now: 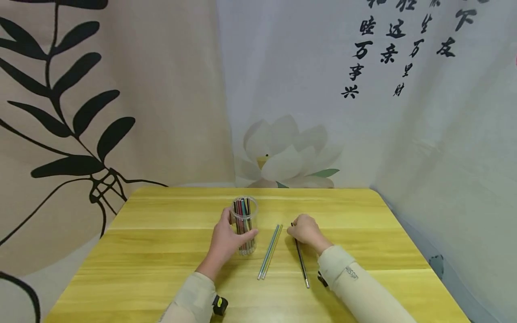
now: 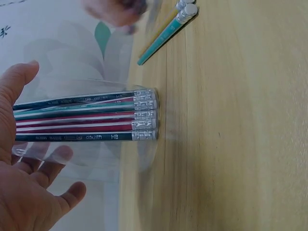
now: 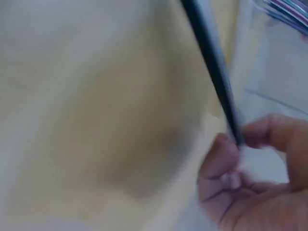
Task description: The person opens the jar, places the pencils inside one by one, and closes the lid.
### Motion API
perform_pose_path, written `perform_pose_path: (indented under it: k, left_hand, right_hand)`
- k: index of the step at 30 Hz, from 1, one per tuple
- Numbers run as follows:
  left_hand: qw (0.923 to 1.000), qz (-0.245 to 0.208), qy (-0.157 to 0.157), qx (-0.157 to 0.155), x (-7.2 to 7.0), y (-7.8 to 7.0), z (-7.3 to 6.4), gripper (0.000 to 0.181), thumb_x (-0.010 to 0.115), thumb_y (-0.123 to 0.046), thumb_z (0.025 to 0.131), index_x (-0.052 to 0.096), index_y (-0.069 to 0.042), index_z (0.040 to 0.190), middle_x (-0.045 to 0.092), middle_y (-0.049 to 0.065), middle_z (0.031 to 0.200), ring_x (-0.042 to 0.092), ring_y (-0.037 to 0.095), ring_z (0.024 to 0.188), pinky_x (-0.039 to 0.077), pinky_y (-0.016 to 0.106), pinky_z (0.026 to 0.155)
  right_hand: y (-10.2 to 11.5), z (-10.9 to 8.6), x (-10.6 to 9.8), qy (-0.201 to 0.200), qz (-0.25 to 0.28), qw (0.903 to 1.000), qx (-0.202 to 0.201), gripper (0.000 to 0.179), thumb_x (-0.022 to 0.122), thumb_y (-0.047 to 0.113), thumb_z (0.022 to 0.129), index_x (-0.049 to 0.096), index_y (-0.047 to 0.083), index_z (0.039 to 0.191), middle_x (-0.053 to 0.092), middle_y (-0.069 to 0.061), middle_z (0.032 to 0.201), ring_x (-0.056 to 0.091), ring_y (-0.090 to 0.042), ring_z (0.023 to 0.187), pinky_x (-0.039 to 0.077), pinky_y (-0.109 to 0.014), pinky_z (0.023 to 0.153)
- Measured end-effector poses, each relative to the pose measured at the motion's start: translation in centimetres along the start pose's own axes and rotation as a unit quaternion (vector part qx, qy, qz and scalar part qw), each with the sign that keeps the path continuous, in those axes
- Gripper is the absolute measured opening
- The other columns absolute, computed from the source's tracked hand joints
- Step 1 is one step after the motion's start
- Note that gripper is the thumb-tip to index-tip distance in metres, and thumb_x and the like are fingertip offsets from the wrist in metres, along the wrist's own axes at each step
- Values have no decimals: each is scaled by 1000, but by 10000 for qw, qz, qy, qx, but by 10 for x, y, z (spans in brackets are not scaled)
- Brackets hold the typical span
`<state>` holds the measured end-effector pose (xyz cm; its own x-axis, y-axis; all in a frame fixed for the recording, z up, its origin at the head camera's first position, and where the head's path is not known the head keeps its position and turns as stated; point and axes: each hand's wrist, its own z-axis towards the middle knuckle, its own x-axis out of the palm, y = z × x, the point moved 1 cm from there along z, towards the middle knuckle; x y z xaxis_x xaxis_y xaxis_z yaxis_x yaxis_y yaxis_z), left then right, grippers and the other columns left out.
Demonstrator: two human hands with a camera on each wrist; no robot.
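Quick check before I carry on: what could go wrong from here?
The right hand pinches the dark pencil near one end, so its long free end could swing or slip. The teal pencil and yellow pencil lie loose on the table and might roll if brushed. The clear cup, upright with several pencils in it, might tip if the left hand around it shifts.

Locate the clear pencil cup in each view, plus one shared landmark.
Head: clear pencil cup just left of centre, lower half.
Left wrist: left half, mid-height, lying sideways in the image.
Right wrist: top right corner, cut off and blurred.
Landmark: the right hand, visible in all three.
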<state>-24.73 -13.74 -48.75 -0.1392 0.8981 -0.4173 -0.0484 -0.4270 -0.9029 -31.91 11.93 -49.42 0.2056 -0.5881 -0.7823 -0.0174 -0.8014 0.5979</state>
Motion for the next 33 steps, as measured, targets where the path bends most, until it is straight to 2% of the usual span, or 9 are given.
perform_pose_path:
  k: [3,5,7,12,14,16,21,24,33]
  left_hand:
    - [10000,21,-13,12,-1,2,0,87,96,-38,81,45,-14,148,66,13,139,64,33,130,55,59,109]
    - [10000,28,-48,-21,-2,2,0,87,96,-38,81,45,-16,148,66,12,139,64,33,130,55,58,109]
    - [10000,35,-76,-20,-3,3,0,87,95,-39,81,45,-16,148,66,11,138,64,33,130,54,58,109]
    - [10000,-21,-42,34,-6,2,0,84,95,-38,81,46,-17,146,66,11,137,63,33,130,54,59,109]
    - [10000,-25,-26,63,-6,1,0,82,96,-37,81,46,-17,143,66,10,135,64,32,129,54,58,109]
    - [10000,-23,15,82,-4,0,-1,80,96,-37,81,47,-16,142,67,10,133,64,32,127,54,57,108]
    - [9998,-38,114,139,1,1,-2,81,95,-38,82,47,-15,143,67,10,131,64,31,126,53,57,108]
    - [9998,-45,106,180,1,2,-2,82,94,-39,82,47,-16,144,66,11,132,64,31,125,53,57,107]
    - [9998,-34,73,156,-1,1,-1,78,95,-38,81,48,-17,141,66,10,129,63,29,120,53,55,105]
  right_hand:
    - [23,-5,-26,-670,589,9936,-695,15,60,12,100,64,4,87,60,-3,76,53,-13,64,45,-26,55]
    - [49,-16,-49,-1440,1024,9738,-1434,20,59,12,104,67,1,118,69,-11,99,68,-20,83,58,-33,69]
    - [81,-33,-71,-2356,1340,9313,-2434,38,60,10,107,58,1,144,71,-17,116,73,-28,100,63,-39,82]
    - [147,-72,-96,-3607,1784,7786,-4816,44,67,-2,103,54,-2,145,72,-22,111,75,-32,95,62,-28,83]
    - [159,-76,-90,-3574,1758,7545,-5216,40,70,-4,100,57,-5,138,73,-22,110,77,-31,94,63,-24,84]
    - [162,-73,-77,-3353,1662,7664,-5221,36,72,-4,99,61,-4,133,76,-21,107,79,-29,91,65,-26,83]
    - [143,-57,-36,-2535,930,8484,-4553,27,74,3,100,69,3,126,79,-11,100,77,-21,84,64,-31,70]
    - [134,-52,-19,-2236,302,8778,-4226,18,75,9,100,76,6,118,81,-6,100,75,-19,84,63,-31,70]
    - [136,-45,-9,-2475,-496,8704,-4228,14,79,14,97,84,8,109,84,-4,98,66,-17,73,54,-25,60]
